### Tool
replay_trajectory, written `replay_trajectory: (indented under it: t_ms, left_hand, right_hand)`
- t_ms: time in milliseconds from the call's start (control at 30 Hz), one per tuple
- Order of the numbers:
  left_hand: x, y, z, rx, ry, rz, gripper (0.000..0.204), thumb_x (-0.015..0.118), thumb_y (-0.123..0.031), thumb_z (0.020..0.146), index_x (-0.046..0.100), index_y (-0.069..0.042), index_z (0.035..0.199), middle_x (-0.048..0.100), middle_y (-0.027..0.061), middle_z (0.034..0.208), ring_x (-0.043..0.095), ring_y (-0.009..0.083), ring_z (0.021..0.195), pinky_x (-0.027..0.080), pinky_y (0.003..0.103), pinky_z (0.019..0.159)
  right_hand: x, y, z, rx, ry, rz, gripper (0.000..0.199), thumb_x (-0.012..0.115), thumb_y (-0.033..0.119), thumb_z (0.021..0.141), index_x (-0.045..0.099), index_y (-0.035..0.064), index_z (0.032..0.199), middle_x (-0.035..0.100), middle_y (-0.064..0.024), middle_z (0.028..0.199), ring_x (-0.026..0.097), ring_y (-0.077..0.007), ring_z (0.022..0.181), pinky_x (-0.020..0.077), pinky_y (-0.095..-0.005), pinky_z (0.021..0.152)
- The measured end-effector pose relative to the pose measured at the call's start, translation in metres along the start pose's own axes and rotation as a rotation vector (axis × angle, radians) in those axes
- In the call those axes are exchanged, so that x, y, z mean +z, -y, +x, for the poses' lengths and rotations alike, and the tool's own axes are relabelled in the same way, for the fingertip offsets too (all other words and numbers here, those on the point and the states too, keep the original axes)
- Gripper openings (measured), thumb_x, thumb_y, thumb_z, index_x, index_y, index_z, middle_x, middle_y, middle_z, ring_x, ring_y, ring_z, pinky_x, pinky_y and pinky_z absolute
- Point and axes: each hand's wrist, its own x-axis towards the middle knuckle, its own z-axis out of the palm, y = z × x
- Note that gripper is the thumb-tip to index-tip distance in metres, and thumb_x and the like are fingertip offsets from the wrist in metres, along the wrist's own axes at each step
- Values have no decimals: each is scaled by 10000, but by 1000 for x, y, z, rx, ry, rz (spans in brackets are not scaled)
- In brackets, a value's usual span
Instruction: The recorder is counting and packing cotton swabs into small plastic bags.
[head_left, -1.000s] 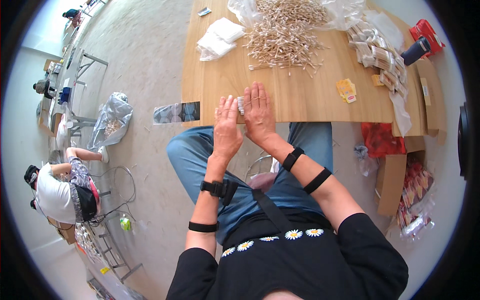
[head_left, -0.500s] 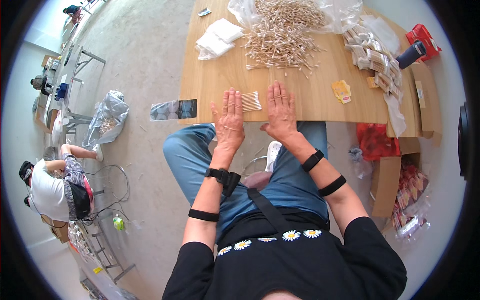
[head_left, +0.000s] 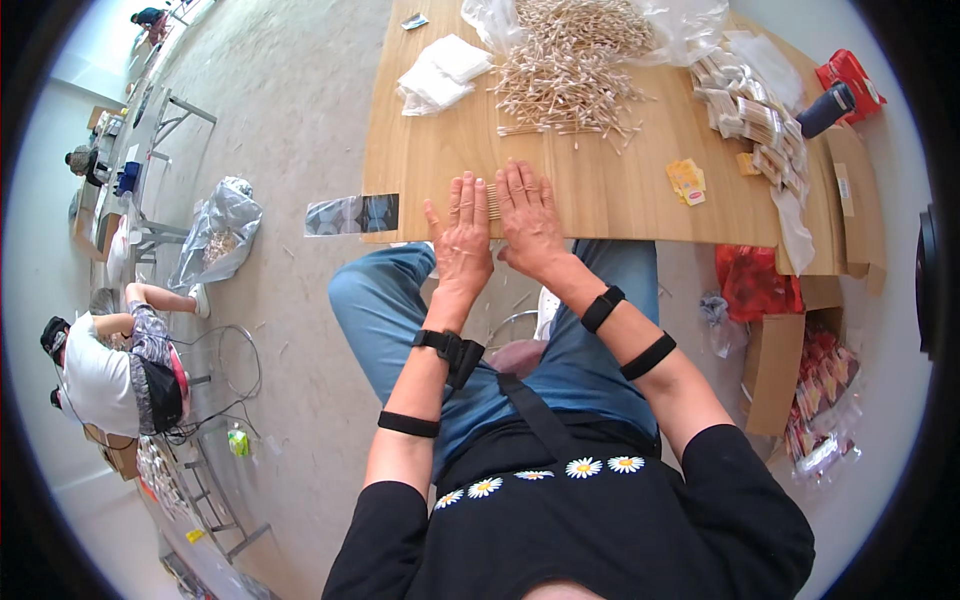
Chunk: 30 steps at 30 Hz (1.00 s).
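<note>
A small row of cotton swabs [head_left: 493, 201] lies on the wooden table [head_left: 610, 200] near its front edge, mostly covered by my hands. At its left end my left hand [head_left: 463, 237] rests flat with fingers stretched forward. My right hand [head_left: 531, 222] lies palm down over the right part of the row, fingers straight; some sticks show just past its right side. Only a narrow strip of sticks is visible between the hands. Beyond them is a big loose heap of cotton swabs [head_left: 570, 70] on clear plastic.
White plastic bags [head_left: 440, 75] lie at the far left. On the right are yellow packets [head_left: 686, 181], bagged swab bundles [head_left: 755, 120], a dark bottle [head_left: 826, 110] and a red pouch [head_left: 850, 85]. An open cardboard box [head_left: 775, 370] stands below. Another person [head_left: 100, 375] bends at the left.
My right hand has slid left, closer to my left hand and over the swab row. The left hand stays nearly in place.
</note>
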Motion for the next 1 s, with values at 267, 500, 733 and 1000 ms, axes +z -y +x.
replay_trajectory:
  t_ms: [267,500,733,1000]
  left_hand:
    - [-5,2,-7,-142,94,-38,926,696,-116,703,261,-32,1516,201,123,1607,138,258,1507,28,599,1179]
    - [12,0,-7,-125,-46,60,1048,746,-128,635,205,-7,1524,171,136,1611,105,258,1513,15,599,1173]
    - [2,-4,-5,-150,32,-15,972,719,-150,693,232,-45,1528,184,127,1611,118,256,1511,22,639,1156]
    - [6,-5,-5,-91,-17,11,833,635,-102,758,287,-71,1514,228,120,1598,141,268,1505,37,672,1143]
  right_hand:
    - [0,5,2,-26,32,28,1137,866,300,581,260,-31,1484,223,-217,1564,177,-347,1479,151,-481,1201]
    - [8,15,2,-63,-100,26,994,793,254,638,310,-37,1457,241,-268,1538,178,-394,1468,149,-476,1198]
    - [14,12,4,-68,-88,-26,981,777,236,642,308,-46,1456,231,-278,1541,171,-401,1469,136,-480,1202]
    - [-7,9,-1,-86,74,29,1070,840,240,600,288,11,1488,185,-209,1579,103,-356,1493,123,-490,1207]
